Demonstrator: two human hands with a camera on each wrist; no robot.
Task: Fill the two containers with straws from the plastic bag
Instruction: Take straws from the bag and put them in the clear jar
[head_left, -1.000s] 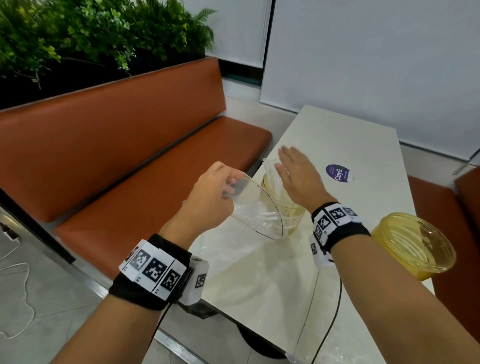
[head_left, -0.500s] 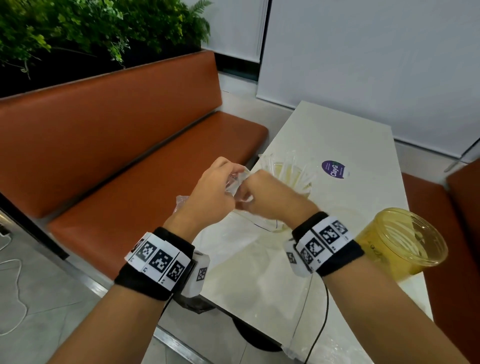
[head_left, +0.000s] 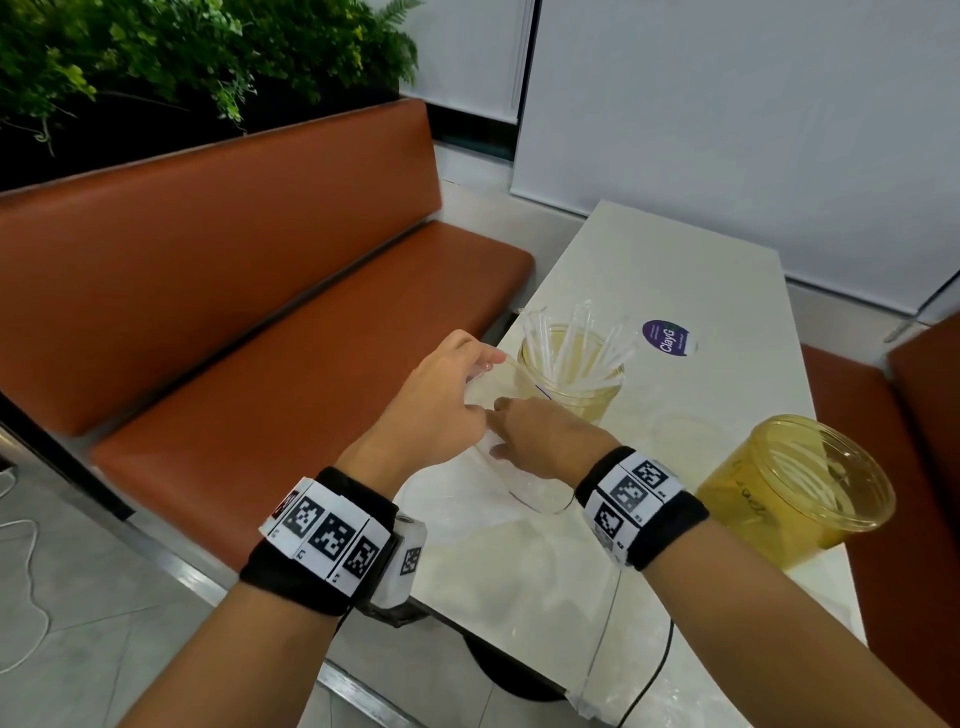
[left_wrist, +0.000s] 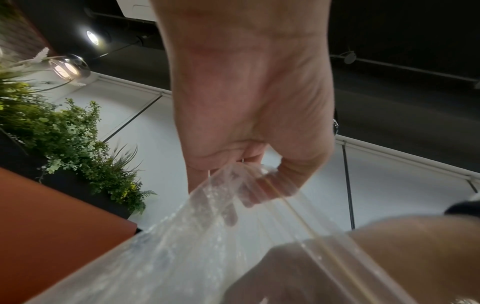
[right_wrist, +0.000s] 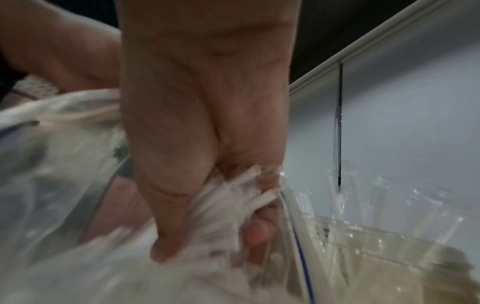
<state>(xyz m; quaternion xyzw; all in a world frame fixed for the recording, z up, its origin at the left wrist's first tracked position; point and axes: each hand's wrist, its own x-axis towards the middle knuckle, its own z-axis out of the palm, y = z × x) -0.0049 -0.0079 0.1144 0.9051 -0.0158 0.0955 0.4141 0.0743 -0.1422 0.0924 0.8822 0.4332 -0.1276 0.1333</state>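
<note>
Fingers: left hand (head_left: 441, 405) pinches plastic bag (left_wrist: 221, 236) rim | right hand (right_wrist: 207, 164) inside, clenched on straws (right_wrist: 233, 197) | far container (head_left: 571, 374) part-filled beyond fingers | near container (head_left: 795, 488) looks unfilled.

Long orange bench (head_left: 218, 322) along the left edge of the pale surface (head_left: 675, 260), green plants (head_left: 156, 57) in a dark box behind. White blinds (head_left: 753, 119) at the far edge. Grey tiled floor (head_left: 78, 613) below, with a thin white cord (head_left: 26, 571). Dark ceiling with a round lamp (left_wrist: 91, 38).
</note>
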